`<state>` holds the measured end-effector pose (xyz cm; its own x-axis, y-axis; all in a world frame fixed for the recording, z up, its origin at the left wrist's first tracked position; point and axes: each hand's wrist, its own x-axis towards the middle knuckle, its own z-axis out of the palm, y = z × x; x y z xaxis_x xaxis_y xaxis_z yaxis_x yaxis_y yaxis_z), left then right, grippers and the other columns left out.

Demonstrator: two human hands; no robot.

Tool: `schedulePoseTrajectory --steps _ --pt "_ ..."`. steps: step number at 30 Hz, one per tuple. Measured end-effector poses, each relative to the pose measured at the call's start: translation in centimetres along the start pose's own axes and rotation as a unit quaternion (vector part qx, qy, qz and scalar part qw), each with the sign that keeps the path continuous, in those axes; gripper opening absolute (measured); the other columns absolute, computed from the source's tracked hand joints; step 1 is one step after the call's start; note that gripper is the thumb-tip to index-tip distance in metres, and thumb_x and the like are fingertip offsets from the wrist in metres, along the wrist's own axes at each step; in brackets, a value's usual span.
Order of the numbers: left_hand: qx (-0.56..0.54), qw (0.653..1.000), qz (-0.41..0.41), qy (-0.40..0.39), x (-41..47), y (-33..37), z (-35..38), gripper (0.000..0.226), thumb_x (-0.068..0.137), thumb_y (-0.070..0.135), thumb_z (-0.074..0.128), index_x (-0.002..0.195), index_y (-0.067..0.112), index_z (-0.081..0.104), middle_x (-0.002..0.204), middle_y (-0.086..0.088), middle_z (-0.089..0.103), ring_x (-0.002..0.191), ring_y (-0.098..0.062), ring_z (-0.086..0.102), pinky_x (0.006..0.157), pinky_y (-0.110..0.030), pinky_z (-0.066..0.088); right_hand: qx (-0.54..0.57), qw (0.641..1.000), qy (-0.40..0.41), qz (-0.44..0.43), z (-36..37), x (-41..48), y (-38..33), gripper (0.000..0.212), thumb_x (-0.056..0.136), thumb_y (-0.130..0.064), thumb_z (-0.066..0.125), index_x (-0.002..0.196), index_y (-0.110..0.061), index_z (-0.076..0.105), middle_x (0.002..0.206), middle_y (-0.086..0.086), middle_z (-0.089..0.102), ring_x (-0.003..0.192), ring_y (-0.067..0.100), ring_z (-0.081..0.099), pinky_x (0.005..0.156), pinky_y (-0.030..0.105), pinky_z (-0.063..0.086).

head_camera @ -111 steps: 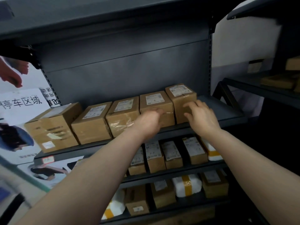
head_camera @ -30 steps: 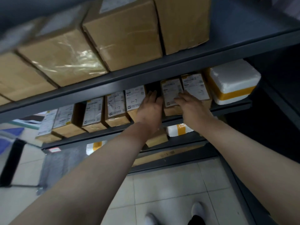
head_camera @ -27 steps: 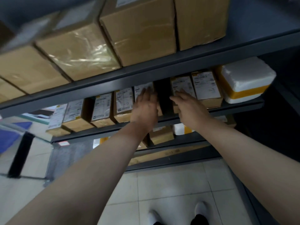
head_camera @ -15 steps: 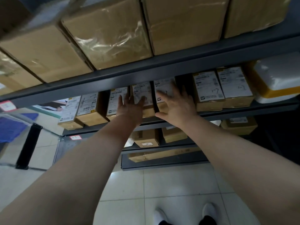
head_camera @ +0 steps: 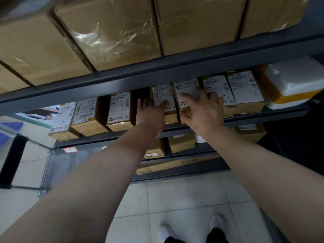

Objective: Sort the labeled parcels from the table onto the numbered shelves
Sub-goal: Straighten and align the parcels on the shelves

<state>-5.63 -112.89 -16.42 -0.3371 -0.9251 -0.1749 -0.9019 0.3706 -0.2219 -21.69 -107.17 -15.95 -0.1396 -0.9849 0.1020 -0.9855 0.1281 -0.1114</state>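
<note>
A row of small brown parcels with white labels stands on the middle shelf [head_camera: 263, 118] of a dark metal rack. My left hand [head_camera: 150, 114] lies flat, fingers together, against the left side and top of one labeled parcel [head_camera: 162, 92]. My right hand [head_camera: 201, 109] is spread over the neighbouring parcel [head_camera: 186, 86], thumb at its front, fingertips reaching the parcel marked 1-7 [head_camera: 217, 88]. Neither hand lifts anything. A dark gap [head_camera: 139, 97] separates these parcels from three others on the left [head_camera: 120, 109]. A red-edged shelf tag [head_camera: 70, 149] reads 1-7.
Large cardboard boxes [head_camera: 114, 32] fill the shelf above, overhanging close to my head. A white foam box with yellow tape [head_camera: 294, 81] sits at the row's right end. Lower shelves hold more parcels [head_camera: 181, 142]. My white shoes [head_camera: 215, 223] stand on floor tiles; a black post [head_camera: 14, 158] is at left.
Since a second ago both hands shifted from the right pair of parcels to the middle pair and slid them right, closing the gap there and opening one to my left hand's left.
</note>
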Motion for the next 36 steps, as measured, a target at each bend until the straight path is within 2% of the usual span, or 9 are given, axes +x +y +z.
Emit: schedulePoseTrajectory --steps 5,9,11,14,17,20,28,33,36 --pt "-0.011 1.000 0.012 0.006 0.0 1.1 -0.3 0.069 0.096 0.026 0.052 0.154 0.034 0.015 0.153 -0.019 0.031 0.144 -0.036 0.024 0.120 -0.052 0.008 0.002 1.000 0.002 0.004 0.1 -0.3 0.9 0.059 0.088 -0.057 0.048 0.143 -0.043 0.030 0.150 0.009 0.027 0.123 0.038 0.034 0.095 0.047 0.029" --pt "-0.060 0.998 -0.003 0.007 -0.6 1.1 -0.2 0.073 0.095 0.026 0.055 0.154 0.034 0.012 0.158 -0.015 0.020 0.148 -0.034 0.014 0.120 -0.050 0.008 0.016 1.000 0.014 -0.007 0.3 -0.7 1.2 0.068 0.085 -0.055 0.056 0.145 -0.040 0.028 0.155 0.012 0.021 0.142 0.041 0.015 0.108 0.056 0.020" --pt "-0.084 0.996 -0.012 0.018 -1.5 0.7 -0.2 0.077 0.094 0.024 0.057 0.155 0.030 0.010 0.160 -0.013 0.015 0.149 -0.032 0.009 0.121 -0.048 0.007 0.018 0.999 0.041 -0.030 0.1 -0.9 0.7 0.071 0.084 -0.051 0.061 0.146 -0.035 0.031 0.156 0.014 0.022 0.145 0.038 0.011 0.113 0.057 0.014" --pt "-0.090 0.995 -0.029 0.038 -3.1 -0.9 0.1 0.076 0.093 0.023 0.058 0.155 0.023 0.014 0.161 -0.013 0.013 0.150 -0.030 0.006 0.121 -0.046 0.006 0.041 0.991 0.074 -0.103 -0.3 -1.0 -1.5 0.067 0.081 -0.034 0.070 0.142 -0.023 0.042 0.152 0.013 0.033 0.146 0.032 0.019 0.116 0.051 0.016" --pt "-0.085 0.993 -0.064 0.054 -4.7 -4.4 0.7 0.074 0.093 0.023 0.058 0.154 0.019 0.017 0.162 -0.013 0.012 0.150 -0.029 0.006 0.122 -0.045 0.006 0.102 0.980 0.042 -0.165 0.0 -1.0 -4.9 0.058 0.083 -0.018 0.068 0.138 -0.020 0.048 0.151 0.010 0.037 0.145 0.028 0.023 0.115 0.044 0.022" --pt "-0.063 0.991 -0.099 0.069 -6.0 -8.5 1.2 0.075 0.092 0.024 0.060 0.154 0.016 0.017 0.162 -0.014 0.009 0.150 -0.030 0.004 0.121 -0.045 0.004 0.132 0.973 -0.015 -0.187 0.9 -1.0 -8.5 0.055 0.089 -0.016 0.062 0.141 -0.022 0.044 0.154 0.007 0.032 0.145 0.025 0.023 0.115 0.041 0.024" --pt "-0.065 0.986 -0.154 -0.011 -7.3 -18.5 2.9 0.086 0.094 0.032 0.058 0.157 0.019 0.000 0.161 -0.020 -0.011 0.149 -0.035 -0.008 0.120 -0.046 -0.002 0.120 0.975 -0.059 -0.178 3.2 0.5 -17.7 0.061 0.086 -0.021 0.066 0.140 -0.026 0.039 0.153 0.008 0.020 0.140 0.036 0.020 0.107 0.052 0.037" --pt "-0.041 0.992 -0.116 -0.030 -6.9 -21.5 4.4 0.088 0.095 0.034 0.057 0.155 0.032 -0.007 0.160 -0.023 -0.013 0.149 -0.038 -0.009 0.120 -0.049 -0.003 0.076 0.978 -0.103 -0.164 4.9 2.0 -20.8 0.072 0.090 -0.033 0.061 0.147 -0.045 0.018 0.160 0.005 -0.011 0.144 0.043 -0.012 0.116 0.060 0.008" --pt "-0.038 0.993 -0.106 -0.026 -6.5 -22.1 4.9 0.087 0.095 0.035 0.057 0.154 0.038 -0.008 0.161 -0.022 -0.005 0.149 -0.037 -0.003 0.118 -0.053 -0.004 0.097 0.975 -0.132 -0.149 5.4 2.7 -21.2 0.062 0.094 -0.033 0.054 0.145 -0.049 0.022 0.160 0.002 -0.013 0.144 0.043 -0.011 0.116 0.058 0.010"
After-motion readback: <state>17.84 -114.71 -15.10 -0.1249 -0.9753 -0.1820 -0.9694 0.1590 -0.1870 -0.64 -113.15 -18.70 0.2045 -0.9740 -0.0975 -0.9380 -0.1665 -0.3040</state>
